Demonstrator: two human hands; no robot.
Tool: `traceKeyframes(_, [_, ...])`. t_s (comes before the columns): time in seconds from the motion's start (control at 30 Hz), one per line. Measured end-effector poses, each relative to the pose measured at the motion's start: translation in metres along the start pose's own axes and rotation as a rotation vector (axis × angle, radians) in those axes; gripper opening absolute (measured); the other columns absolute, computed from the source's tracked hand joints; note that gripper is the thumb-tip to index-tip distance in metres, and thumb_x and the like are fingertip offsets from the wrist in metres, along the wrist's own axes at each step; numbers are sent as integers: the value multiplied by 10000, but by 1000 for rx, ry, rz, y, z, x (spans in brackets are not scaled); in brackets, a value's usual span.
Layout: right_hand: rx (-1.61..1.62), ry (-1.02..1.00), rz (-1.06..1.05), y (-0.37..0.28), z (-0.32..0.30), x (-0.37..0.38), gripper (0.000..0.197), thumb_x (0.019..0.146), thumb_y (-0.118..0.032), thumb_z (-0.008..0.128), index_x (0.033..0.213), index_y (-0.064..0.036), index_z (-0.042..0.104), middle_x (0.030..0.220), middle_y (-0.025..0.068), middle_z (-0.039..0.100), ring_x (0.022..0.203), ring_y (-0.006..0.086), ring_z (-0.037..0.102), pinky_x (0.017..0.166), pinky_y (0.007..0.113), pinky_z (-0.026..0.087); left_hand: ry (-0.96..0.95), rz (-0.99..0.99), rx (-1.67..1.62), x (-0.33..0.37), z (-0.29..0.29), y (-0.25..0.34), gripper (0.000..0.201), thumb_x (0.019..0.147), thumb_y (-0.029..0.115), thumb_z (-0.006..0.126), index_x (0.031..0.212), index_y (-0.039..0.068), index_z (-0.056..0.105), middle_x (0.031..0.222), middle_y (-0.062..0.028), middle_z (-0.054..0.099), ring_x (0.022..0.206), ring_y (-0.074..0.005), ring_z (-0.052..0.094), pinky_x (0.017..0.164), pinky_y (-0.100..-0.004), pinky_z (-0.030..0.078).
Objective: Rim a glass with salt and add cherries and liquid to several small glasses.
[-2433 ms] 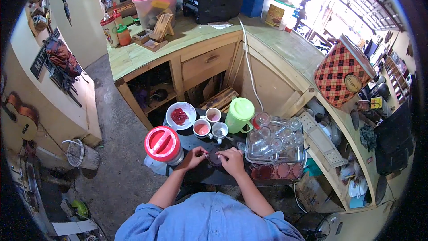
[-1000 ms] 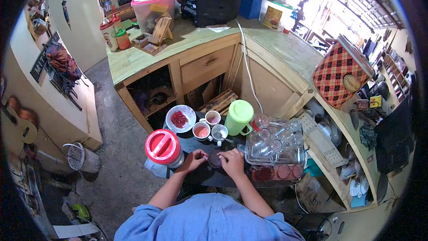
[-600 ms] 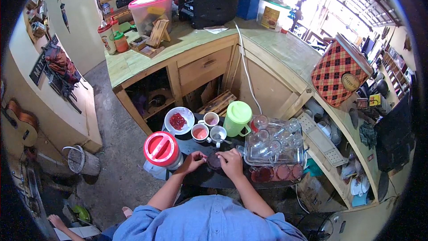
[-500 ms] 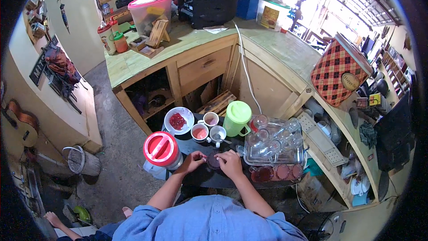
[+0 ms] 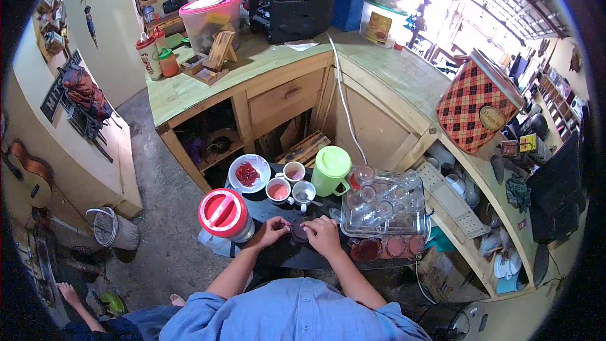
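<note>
Both hands meet over the dark table at a dark round thing (image 5: 298,230), like a filled glass seen from above. My left hand (image 5: 271,232) is closed in a pinch at its left rim, with something small and pale reddish at the fingertips. The fingers of my right hand (image 5: 322,233) are curled against its right side. Just beyond are a cup of pink drink (image 5: 279,190), another cup (image 5: 294,172) and a white cup (image 5: 303,192) with a spoon in it. A white bowl (image 5: 264,180) holds red strips.
A red-lidded jug (image 5: 224,213) stands left of my hands, a green pitcher (image 5: 331,167) beyond them. To the right, a tray (image 5: 349,221) bears several upturned clear glasses, with several dark-red filled glasses (image 5: 366,250) before it. A wooden counter (image 5: 265,82) curves around; someone's arm (image 5: 82,303) shows lower left.
The view has shifted slightly. Both hands stay at the dark round thing with only small finger movement, and the other person's arm at lower left has moved a little.
</note>
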State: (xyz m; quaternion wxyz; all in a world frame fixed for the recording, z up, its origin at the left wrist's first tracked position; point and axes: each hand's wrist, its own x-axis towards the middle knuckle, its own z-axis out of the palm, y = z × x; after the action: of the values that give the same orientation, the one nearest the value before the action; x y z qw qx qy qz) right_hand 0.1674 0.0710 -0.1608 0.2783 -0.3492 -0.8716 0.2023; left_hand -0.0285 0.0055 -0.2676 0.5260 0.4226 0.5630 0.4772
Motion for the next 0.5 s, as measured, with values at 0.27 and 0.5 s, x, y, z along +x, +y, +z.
traceKeyframes(0.27, [96, -29, 72, 12, 0, -2, 99, 742, -133, 646, 822, -125, 704, 715, 27, 644, 726, 226, 566, 717, 373, 400, -5, 59, -119, 9, 9, -14, 113, 829, 47, 627, 928, 26, 579, 937, -36, 638, 860, -95, 584, 776, -260, 479])
traceKeyframes(0.5, [18, -21, 37, 8, -6, 1, 105, 737, -131, 651, 826, -123, 707, 725, 30, 650, 726, 221, 564, 725, 371, 401, 16, 85, -76, 10, 8, -15, 131, 804, 44, 653, 917, 26, 589, 924, -35, 642, 840, -94, 587, 762, -255, 480])
